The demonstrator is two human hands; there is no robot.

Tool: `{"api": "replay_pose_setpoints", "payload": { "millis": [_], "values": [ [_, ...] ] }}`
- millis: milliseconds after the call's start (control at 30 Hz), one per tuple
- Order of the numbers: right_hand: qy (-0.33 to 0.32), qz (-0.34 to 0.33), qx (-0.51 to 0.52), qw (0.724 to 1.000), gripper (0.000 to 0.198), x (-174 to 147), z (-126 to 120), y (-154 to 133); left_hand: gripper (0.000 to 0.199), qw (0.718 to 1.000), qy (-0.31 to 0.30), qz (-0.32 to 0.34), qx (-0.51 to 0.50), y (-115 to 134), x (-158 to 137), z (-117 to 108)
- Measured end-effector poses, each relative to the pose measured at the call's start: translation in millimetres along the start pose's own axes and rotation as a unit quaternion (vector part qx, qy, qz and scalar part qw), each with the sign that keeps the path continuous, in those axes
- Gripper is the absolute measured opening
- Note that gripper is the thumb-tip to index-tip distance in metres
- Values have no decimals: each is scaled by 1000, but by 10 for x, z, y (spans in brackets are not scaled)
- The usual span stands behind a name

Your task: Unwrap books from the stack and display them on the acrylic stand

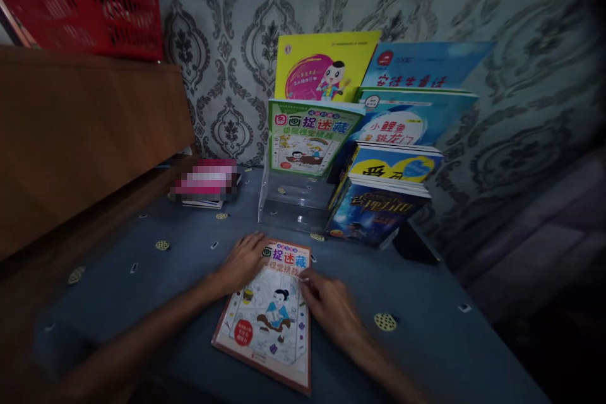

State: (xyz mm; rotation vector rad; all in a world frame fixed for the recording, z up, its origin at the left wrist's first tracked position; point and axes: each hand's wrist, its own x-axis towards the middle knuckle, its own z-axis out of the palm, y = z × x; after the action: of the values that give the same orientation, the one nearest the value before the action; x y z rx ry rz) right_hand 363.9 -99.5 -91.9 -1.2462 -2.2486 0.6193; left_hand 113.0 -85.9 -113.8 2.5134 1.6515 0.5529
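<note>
A picture book (279, 303) with an orange-brown border and a cartoon child in blue lies face up on the cloth in front of me. My left hand (243, 262) rests over its upper left corner, fingers stretched out and covering part of the title. At the right edge is my right hand (331, 303), its fingers curled and pressed against the cover's side. Just beyond stands a clear stepped display rack (296, 218). A similar green picture book (307, 139) stands on it, in front of a yellow book (326, 66).
Blue books (426, 63) and a dark-blue stack (379, 211) fill the rack's right side. Left of it lies a small pile with a pink book (206, 180). A wooden cabinet (89, 139) bearing a red basket (85, 6) stands left. Patterned wallpaper (227, 63) is behind.
</note>
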Motion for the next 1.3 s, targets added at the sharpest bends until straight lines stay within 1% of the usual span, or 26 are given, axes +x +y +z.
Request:
{"api": "replay_pose_setpoints", "payload": {
  "millis": [67, 133, 233, 300, 400, 533, 600, 767, 867, 933, 967, 1033, 1100, 1133, 1200, 1300],
  "values": [
    [17, -68, -55, 996, 29, 151, 104, -107, 42, 1000, 12, -5, 3, -72, 9, 6],
    [15, -129, -75, 989, 37, 308, 282, -184, 42, 1000, 24, 0, 15, -102, 14, 36],
    [-1, -134, -109, 985, 45, 480, 538, -202, 43, 998, 40, 7, 37, -104, 5, 90],
    [-20, -127, -130, 983, 48, 518, 614, -157, 43, 998, 43, 10, 47, -96, -5, 105],
    [-32, -108, -149, 982, 54, 469, 564, -27, 43, 998, 36, 10, 54, -78, -11, 89],
    [-18, -61, -165, 984, 60, 327, 378, 179, 42, 998, 37, -6, 43, -58, 1, 50],
    [-18, -44, -171, 984, 62, 273, 308, 235, 42, 999, 34, -10, 39, -57, 5, 40],
    [-37, -17, -181, 983, 67, 245, 245, 194, 43, 999, 23, -3, 38, -39, -16, 48],
    [-36, -9, -178, 983, 66, 250, 239, 155, 40, 999, 34, 5, 27, -62, -14, 1],
    [-34, -9, -175, 984, 65, 247, 235, 155, 35, 998, 49, 4, 29, -160, 18, -115],
    [-33, -12, -173, 984, 65, 244, 234, 161, 33, 997, 62, -8, 43, -244, 42, -203],
    [-32, -20, -171, 985, 66, 240, 234, 178, 31, 987, 107, -62, 107, -473, 104, -425],
    [-31, -22, -172, 984, 66, 239, 239, 194, 37, 958, 165, -140, 187, -751, 172, -659],
    [-31, -21, -173, 984, 66, 241, 244, 200, 41, 944, 180, -171, 217, -890, 204, -760],
    [-31, -18, -173, 984, 66, 244, 255, 208, 47, 930, 174, -194, 258, -1138, 263, -905],
    [-26, -22, -178, 984, 65, 246, 266, 212, 52, 930, 117, -184, 295, -1382, 336, -974]
  ]
}}
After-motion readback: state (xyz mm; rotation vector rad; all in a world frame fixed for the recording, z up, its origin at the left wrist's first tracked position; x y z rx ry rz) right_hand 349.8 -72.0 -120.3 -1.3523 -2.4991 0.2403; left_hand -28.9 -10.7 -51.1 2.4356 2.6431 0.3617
